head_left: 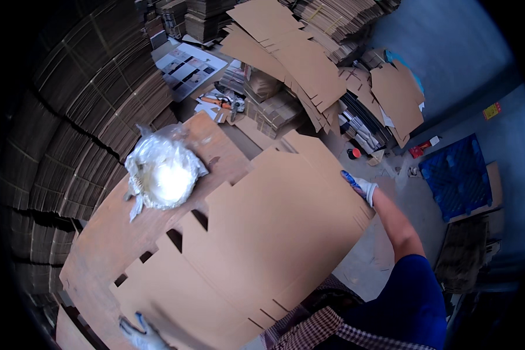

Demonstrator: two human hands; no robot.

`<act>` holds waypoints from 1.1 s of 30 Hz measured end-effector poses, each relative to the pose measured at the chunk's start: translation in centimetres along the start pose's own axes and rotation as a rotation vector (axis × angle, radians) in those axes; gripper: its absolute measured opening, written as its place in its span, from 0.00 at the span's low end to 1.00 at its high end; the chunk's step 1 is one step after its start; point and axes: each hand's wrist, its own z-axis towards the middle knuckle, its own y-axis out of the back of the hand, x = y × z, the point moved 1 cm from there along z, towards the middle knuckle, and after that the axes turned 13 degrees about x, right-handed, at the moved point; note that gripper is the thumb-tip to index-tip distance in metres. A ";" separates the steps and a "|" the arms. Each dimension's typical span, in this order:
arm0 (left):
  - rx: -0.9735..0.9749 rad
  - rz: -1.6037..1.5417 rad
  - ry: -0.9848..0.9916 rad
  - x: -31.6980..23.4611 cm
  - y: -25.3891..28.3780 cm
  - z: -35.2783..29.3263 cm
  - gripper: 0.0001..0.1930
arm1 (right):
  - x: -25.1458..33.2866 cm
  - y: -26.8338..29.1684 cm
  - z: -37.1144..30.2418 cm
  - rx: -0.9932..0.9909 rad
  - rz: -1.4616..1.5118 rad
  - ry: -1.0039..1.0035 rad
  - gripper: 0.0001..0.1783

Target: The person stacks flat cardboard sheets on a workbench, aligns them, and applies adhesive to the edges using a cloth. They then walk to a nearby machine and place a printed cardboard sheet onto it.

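"One brown cardboard sheet (262,221), notched and slit along its edges. Where is it against the table (102,242)?"

"Partly on the table's near side, and it seems to jut well past it to the right, above the floor. The gloved right hand (363,188) is at that outer edge, fingers against it; I can't tell how firmly they close, since the underside is hidden."

"And the left hand (143,337)?"

"By the table's near end, at the sheet's left part, thumb spread from the fingers. Whether it touches the board, I can't tell."

"What could go wrong?"

"With so much board off the table, a weak hold on the right could let it sag or slide, and creases might fold where nobody wants them. A shove across the table could bump the bowl-shaped bundle (164,172)."

"A container, that?"

"Probably: it sits on the table's far part, draped in clear plastic. Something pale is inside, but glare hides what. If it's wet, a knock could stain the board."

"Others?"

"A small red-topped pot (354,153) on the floor, right of the table; contents hidden. Farther right, a blue pallet (458,178); left of the table, bundled cardboard stacks (87,137)."
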 end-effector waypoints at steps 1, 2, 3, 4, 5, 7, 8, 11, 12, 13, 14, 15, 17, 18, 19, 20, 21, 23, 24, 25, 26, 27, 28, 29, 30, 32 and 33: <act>0.059 0.497 -0.152 -7.3 -0.5 -0.6 0.29 | 2.6 -3.1 1.1 0.082 0.051 -0.039 0.40; 0.202 0.270 -0.141 -12.1 -3.6 -2.1 0.32 | 4.1 -5.1 1.6 0.153 0.099 -0.086 0.40; 0.395 0.475 -0.380 -17.1 -8.1 -3.4 0.32 | 2.6 -4.0 2.3 0.161 -0.029 0.058 0.41; 0.527 0.433 -0.630 -22.0 -12.0 -5.6 0.32 | 2.8 -4.2 3.2 0.178 -0.042 0.053 0.41; 0.744 0.379 -0.754 -26.1 -16.0 -7.4 0.32 | 3.6 -5.5 3.0 0.191 -0.046 0.041 0.41; 0.909 0.397 -0.893 -31.8 -23.7 -10.9 0.33 | 6.0 -7.2 1.3 0.224 -0.040 0.047 0.41; 0.970 0.403 -0.966 -33.2 -27.0 -12.3 0.34 | 6.2 -6.9 0.8 0.208 -0.033 0.022 0.41; 1.005 0.483 -0.912 -34.2 -32.0 -13.9 0.35 | 4.9 -6.0 0.6 0.170 -0.004 -0.028 0.43; 0.985 0.507 -0.906 -33.1 -32.7 -14.0 0.36 | 5.1 -6.6 0.4 0.137 -0.040 -0.074 0.44; 0.967 0.545 -0.913 -32.7 -32.7 -14.2 0.36 | 6.5 -7.3 -0.8 0.103 -0.085 -0.122 0.44; 0.943 0.584 -0.919 -32.3 -32.9 -14.3 0.37 | 8.4 -7.7 -2.0 0.071 -0.136 -0.165 0.45; 0.941 0.589 -0.922 -31.7 -32.7 -14.1 0.38 | 10.7 -8.0 -4.1 0.051 -0.318 -0.135 0.50; 0.972 0.612 -0.921 -31.5 -32.2 -14.2 0.37 | 9.9 -9.1 -5.9 0.043 -0.403 -0.050 0.52; 0.980 0.611 -0.931 -31.4 -32.5 -14.1 0.37 | 9.7 -9.2 -6.0 0.020 -0.444 0.007 0.53; 0.979 0.632 -0.929 -31.5 -32.6 -14.4 0.36 | 9.5 -8.8 -5.8 0.081 -0.432 -0.015 0.55; 0.960 0.643 -0.958 -31.2 -32.8 -14.2 0.36 | 9.1 -8.0 -5.0 0.087 -0.400 -0.002 0.55; 0.959 0.655 -0.953 -31.2 -32.6 -14.2 0.36 | 8.6 -7.2 -4.3 0.103 -0.371 0.008 0.54; 0.912 0.635 -0.979 -31.8 -32.9 -14.4 0.35 | 6.6 -4.6 -2.1 0.276 -0.111 0.135 0.52; 0.918 0.587 -1.022 -32.9 -33.7 -14.4 0.34 | 4.3 -4.5 0.2 0.282 0.132 0.329 0.47; 0.924 0.537 -1.063 -34.0 -34.8 -14.6 0.33 | 1.2 -3.5 2.0 0.451 0.340 0.158 0.44; 0.914 0.508 -1.088 -35.7 -35.3 -14.8 0.32 | 0.3 -3.1 3.1 0.647 0.539 -0.008 0.42; 0.942 0.443 -1.186 -39.1 -37.5 -15.4 0.30 | 0.5 -2.8 3.4 0.627 0.554 -0.216 0.39; 1.040 0.424 -1.277 -42.5 -39.8 -16.2 0.28 | -0.7 -3.1 3.7 0.635 0.625 -0.071 0.39; 1.157 0.447 -1.283 -45.9 -42.3 -17.0 0.29 | -2.3 -4.2 3.6 0.652 0.694 0.079 0.39; 1.264 0.468 -1.270 -47.4 -44.9 -17.7 0.32 | -4.1 -5.4 3.9 0.655 0.758 0.231 0.39; 1.418 0.813 -1.225 -47.7 -48.6 -18.2 0.39 | -6.2 -6.8 5.0 0.604 0.451 0.427 0.40; 1.456 0.962 -1.183 -46.8 -49.6 -18.2 0.41 | -5.5 -6.3 4.3 0.601 0.306 0.433 0.39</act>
